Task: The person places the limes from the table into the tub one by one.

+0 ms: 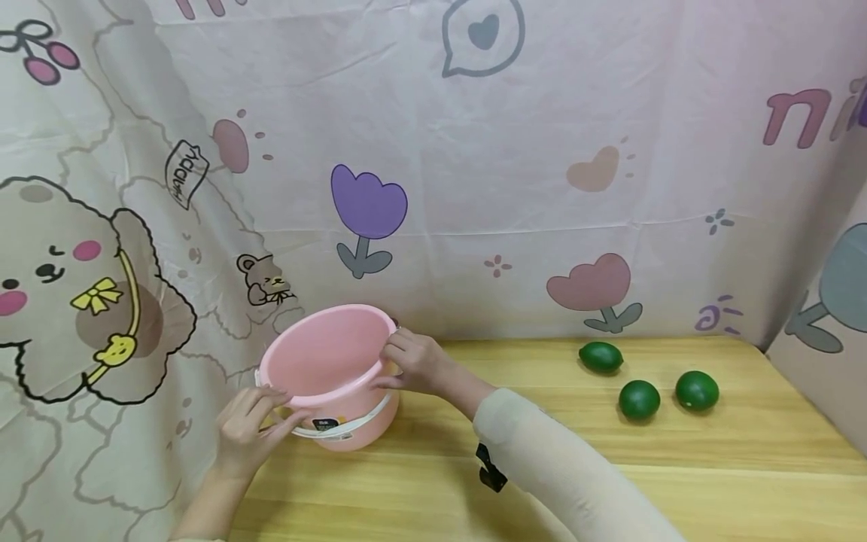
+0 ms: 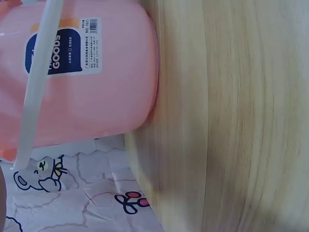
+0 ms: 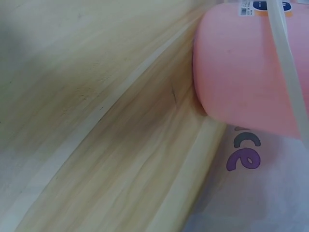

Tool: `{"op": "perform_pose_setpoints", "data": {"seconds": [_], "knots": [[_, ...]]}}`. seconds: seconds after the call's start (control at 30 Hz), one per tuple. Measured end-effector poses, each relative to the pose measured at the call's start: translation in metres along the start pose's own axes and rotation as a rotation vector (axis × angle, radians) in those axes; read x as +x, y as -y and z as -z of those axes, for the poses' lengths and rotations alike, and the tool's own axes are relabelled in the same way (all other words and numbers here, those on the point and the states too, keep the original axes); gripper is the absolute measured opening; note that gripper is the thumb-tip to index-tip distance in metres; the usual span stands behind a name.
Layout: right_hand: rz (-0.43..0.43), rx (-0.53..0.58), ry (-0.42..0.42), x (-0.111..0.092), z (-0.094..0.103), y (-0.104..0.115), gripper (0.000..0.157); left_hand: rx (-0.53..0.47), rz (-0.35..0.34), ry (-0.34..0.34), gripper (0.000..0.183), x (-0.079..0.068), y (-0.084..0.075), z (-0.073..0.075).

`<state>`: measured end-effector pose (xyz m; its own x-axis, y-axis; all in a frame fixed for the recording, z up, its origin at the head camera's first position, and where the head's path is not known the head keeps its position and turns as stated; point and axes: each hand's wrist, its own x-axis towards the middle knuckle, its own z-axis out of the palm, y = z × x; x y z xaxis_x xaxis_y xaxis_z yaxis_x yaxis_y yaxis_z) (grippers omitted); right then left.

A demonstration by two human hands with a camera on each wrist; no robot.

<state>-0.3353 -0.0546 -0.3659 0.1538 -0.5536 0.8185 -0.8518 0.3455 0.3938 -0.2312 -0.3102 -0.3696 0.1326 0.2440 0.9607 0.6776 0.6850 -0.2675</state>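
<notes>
A pink bucket [image 1: 359, 433] with a white handle and a dark label stands on the wooden table, close to the back curtain. My left hand [image 1: 247, 429] holds its rim at the front left, fingers over the edge and thumb outside. On the right side of the rim, my right hand [image 1: 420, 365] grips in the same way. The handle hangs down across the front. The left wrist view shows the bucket's lower wall [image 2: 111, 92] and base on the wood; the right wrist view shows its other side [image 3: 241, 67]. The bucket's floor is hidden.
Three green limes, one at the back [image 1: 600, 357], one in front [image 1: 639, 400] and one to the right [image 1: 697, 391], lie on the table's right part. A patterned curtain [image 1: 474, 165] hangs behind and at the left. A small black object [image 1: 491, 468] shows beside the right sleeve.
</notes>
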Motion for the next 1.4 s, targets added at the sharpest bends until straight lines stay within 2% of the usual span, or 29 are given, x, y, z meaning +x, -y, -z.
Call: {"op": "perform_pose_setpoints", "data": {"seconds": [0.17, 0.5, 1.13, 1.4], "knots": [[-0.008, -0.027, 0.001, -0.001, 0.001, 0.0, 0.047, 0.017, -0.005, -0.011, 0.05, 0.002, 0.0, -0.004], [-0.011, -0.031, -0.019, -0.001, 0.001, 0.003, 0.048, -0.005, -0.068, -0.075, 0.045, 0.005, -0.002, -0.005], [-0.002, -0.017, -0.027, -0.003, 0.009, 0.008, 0.047, -0.01, -0.081, -0.092, 0.047, 0.012, -0.014, -0.004], [-0.004, -0.017, -0.068, -0.004, 0.013, 0.009, 0.047, -0.023, -0.096, -0.083, 0.045, 0.011, -0.01, -0.006]]}}
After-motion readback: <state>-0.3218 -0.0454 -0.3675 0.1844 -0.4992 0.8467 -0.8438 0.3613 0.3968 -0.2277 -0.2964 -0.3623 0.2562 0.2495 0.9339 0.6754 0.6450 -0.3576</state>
